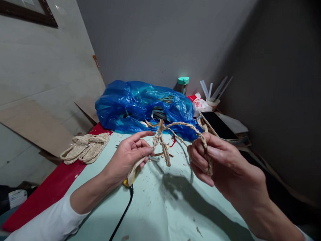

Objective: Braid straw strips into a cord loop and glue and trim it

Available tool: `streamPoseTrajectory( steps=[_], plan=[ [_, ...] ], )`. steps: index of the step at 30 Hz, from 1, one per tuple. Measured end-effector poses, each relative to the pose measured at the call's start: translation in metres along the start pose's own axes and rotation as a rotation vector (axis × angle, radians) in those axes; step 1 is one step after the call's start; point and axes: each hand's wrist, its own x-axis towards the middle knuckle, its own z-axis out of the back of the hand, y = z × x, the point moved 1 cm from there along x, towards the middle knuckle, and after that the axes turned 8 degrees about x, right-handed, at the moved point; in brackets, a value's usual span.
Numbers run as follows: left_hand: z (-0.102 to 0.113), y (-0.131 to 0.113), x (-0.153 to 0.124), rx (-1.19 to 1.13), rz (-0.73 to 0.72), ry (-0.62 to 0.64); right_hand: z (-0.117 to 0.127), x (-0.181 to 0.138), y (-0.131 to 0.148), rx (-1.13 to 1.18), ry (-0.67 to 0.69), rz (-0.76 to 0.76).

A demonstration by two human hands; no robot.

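Note:
A braided straw cord (185, 124) stretches in the air between my two hands, above the pale green table cover. My left hand (134, 149) pinches it at a bunched, knotted part with loose ends hanging down. A flat pale strip hangs below the left palm. Around the cord's other end my right hand (214, 155) is closed, thumb and fingers pressed on a looped length. Below my left hand lies a yellow tool (127, 182) with a black cable, mostly hidden, so its kind does not show.
A blue plastic bag (119, 105) of straw material lies at the back. Coiled braided cord (87, 147) rests at left on the red edge. A tablet-like device (218, 125), a cup of plastic sticks (213, 103) and a green-lidded jar (183, 84) stand back right. Straw scraps dot the cover.

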Motion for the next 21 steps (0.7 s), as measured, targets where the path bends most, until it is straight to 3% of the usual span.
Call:
streamPoseTrajectory(
  steps=[4, 12, 21],
  plan=[
    [-0.013, 0.001, 0.0, 0.004, 0.026, 0.047, -0.003, -0.002, -0.003, 0.015, 0.036, 0.001],
    [-0.018, 0.0, 0.007, 0.042, 0.018, -0.013, -0.012, -0.007, 0.0, 0.073, 0.071, -0.046],
    [-0.014, 0.013, 0.013, -0.141, 0.087, 0.158, -0.01, -0.009, -0.003, 0.139, 0.132, -0.047]
  ],
)
